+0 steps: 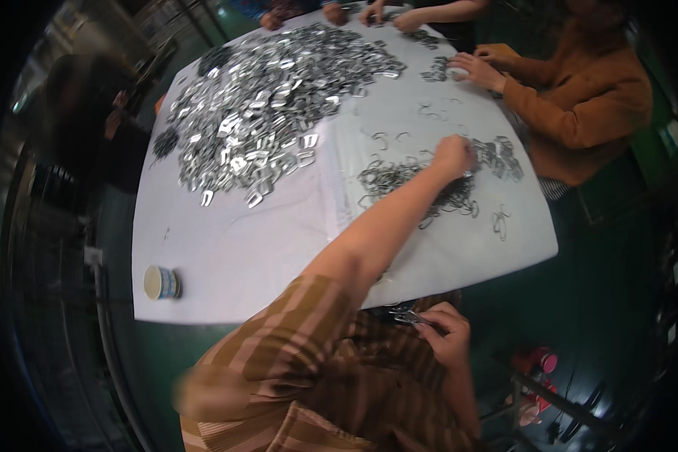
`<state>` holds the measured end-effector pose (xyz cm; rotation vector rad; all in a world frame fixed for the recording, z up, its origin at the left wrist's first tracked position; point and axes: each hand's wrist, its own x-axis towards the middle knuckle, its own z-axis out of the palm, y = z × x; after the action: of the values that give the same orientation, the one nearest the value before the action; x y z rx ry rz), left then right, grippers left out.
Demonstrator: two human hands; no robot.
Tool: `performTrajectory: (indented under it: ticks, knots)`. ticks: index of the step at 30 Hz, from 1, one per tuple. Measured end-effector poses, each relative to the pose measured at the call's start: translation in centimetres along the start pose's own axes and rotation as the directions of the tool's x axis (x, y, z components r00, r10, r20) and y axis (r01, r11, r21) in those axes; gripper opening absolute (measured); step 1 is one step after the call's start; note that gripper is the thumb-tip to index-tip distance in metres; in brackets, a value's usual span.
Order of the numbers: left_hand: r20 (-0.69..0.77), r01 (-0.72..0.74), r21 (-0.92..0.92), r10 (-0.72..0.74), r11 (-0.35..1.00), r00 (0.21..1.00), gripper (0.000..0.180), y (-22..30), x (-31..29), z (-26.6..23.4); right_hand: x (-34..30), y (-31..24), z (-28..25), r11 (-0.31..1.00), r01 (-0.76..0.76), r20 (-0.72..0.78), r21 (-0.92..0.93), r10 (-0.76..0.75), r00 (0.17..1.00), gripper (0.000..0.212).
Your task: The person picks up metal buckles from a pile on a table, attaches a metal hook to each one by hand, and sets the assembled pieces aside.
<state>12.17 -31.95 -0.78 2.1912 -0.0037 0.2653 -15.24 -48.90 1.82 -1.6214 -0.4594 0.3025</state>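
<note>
My left arm, in a brown striped sleeve, stretches across the table (pixel 226 248) to the right. My left hand (pixel 453 157) is closed at the edge of a small heap of flat silver metal pieces (pixel 499 160); what its fingers hold, if anything, is hidden. Under that forearm lies a tangled pile of thin wire rings (pixel 384 177). My right hand (pixel 446 333) is low, close to my body and just off the table's front edge. It grips shiny metal pieces (pixel 408 316) between thumb and fingers; their exact kind is too small to tell.
A big heap of silver metal buckles (pixel 256 113) covers the far left of the table. A paper cup (pixel 160 283) stands at the near left corner. Co-workers sit around: one in an orange-brown top (pixel 587 105) at right, others at the far edge, a dark-clothed person (pixel 83 120) at left.
</note>
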Motion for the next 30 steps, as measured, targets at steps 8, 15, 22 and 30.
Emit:
performTrajectory:
  ticks: [8, 15, 22, 30]
  knots:
    - [-0.302, 0.141, 0.262, -0.057, 0.955, 0.952, 0.019, -5.9, -6.3, -11.5, -0.4, 0.3, 0.3, 0.997, -0.044, 0.000, 0.065, 0.044, 0.999, 0.018]
    - [-0.527, 0.346, 0.432, -0.079, 0.833, 0.846, 0.015, -14.3, -15.7, -23.5, 0.6, 1.2, 1.0, 0.999, 0.029, 0.110, 0.015, -0.031, 0.993, 0.012]
    - [-0.228, -0.151, 0.386, 0.253, 0.910, 0.940, 0.018, -12.3, -21.7, -24.0, 0.7, 0.1, 1.9, 0.998, -0.052, 0.115, 0.020, 0.049, 0.992, 0.016]
    - [-0.406, 0.165, 0.463, 0.043, 0.871, 0.913, 0.037, -11.6, -21.3, -22.4, 0.6, -0.1, 2.3, 0.997, -0.065, 0.123, 0.042, 0.060, 0.991, 0.017]
